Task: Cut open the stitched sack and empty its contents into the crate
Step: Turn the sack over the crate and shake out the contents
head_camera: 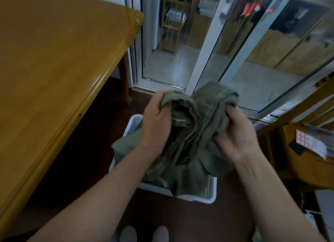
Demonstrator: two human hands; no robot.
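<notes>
Dark floor by glass doors: left hand [156,115] and right hand [235,131] clench bunched olive-green cloth sack [195,126] above white plastic crate [210,191].

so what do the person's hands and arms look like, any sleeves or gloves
The left hand and right hand are bare: no gloves, no watch or wristband in view. The left forearm and right forearm show no sleeve up to the frame edge. Blur hides any rings.
</notes>
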